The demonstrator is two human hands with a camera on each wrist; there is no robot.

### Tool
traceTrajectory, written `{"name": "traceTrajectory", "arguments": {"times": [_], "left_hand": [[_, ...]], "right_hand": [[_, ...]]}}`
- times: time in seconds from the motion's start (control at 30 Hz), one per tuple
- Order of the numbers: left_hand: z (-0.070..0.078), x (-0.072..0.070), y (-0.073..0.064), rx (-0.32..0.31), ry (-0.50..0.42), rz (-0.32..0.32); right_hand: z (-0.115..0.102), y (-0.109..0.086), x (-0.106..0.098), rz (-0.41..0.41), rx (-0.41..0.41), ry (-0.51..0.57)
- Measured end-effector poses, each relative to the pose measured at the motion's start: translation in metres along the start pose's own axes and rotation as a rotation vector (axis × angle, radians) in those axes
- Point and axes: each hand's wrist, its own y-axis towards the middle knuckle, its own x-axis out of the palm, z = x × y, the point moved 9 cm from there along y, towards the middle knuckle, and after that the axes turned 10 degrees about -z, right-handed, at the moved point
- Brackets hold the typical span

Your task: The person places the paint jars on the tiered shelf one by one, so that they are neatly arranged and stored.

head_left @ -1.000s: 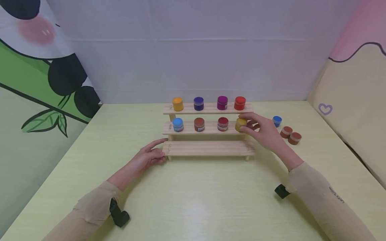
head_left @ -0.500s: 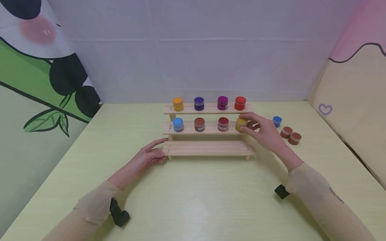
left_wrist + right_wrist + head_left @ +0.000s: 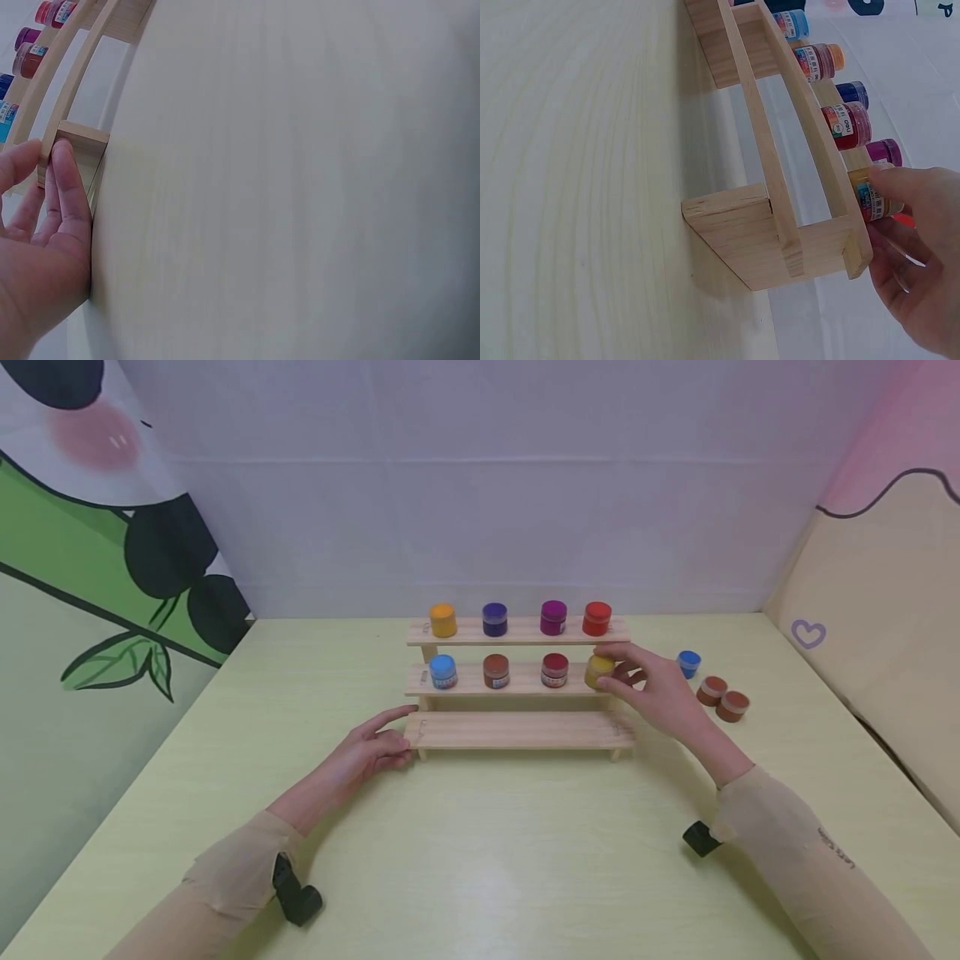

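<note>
A three-step wooden display rack [image 3: 517, 731] stands on the table. My left hand [image 3: 367, 750] grips the left end of its lowest step; in the left wrist view, thumb [image 3: 21, 163] and fingers [image 3: 69, 184] lie on either side of the board. At the right end of the middle step, my right hand [image 3: 660, 689] pinches a yellow paint jar [image 3: 597, 672] between thumb and fingers. Left of it on that step sit a dark red jar [image 3: 554, 670], a brown jar [image 3: 496, 671] and a light blue jar [image 3: 443, 672]. Labels show on the jars in the right wrist view.
Orange [image 3: 443, 620], dark blue [image 3: 495, 619], purple [image 3: 553, 617] and red [image 3: 597, 618] jars line the top step. Right of the rack, a blue jar [image 3: 688, 664] and two brown jars [image 3: 732, 706] rest on the table [image 3: 480, 860]. A pale curtain [image 3: 480, 493] hangs behind.
</note>
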Motion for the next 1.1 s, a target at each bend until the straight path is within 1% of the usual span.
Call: {"name": "traceTrajectory", "arguments": {"times": [0.1,0.27,0.4,0.57,0.83,1.1], "left_hand": [[0.000,0.000,0.000,0.008,-0.007,-0.002],[-0.001,0.001,0.001,0.009,-0.022,0.002],[-0.001,-0.001,0.002,-0.003,-0.007,0.007],[-0.001,-0.001,0.002,-0.007,0.005,0.003],[-0.002,-0.001,0.003,0.007,0.003,-0.005],[-0.002,-0.001,0.004,0.008,0.001,-0.002]], "right_hand": [[-0.002,-0.001,0.000,0.005,-0.021,-0.018],[-0.006,-0.004,0.000,0.020,-0.056,-0.079],[-0.007,-0.007,-0.002,0.030,-0.060,-0.101],[-0.005,-0.013,-0.007,0.054,-0.043,-0.102],[0.004,-0.020,-0.019,0.089,0.004,-0.086],[0.013,-0.027,-0.033,0.133,0.036,-0.148]]}}
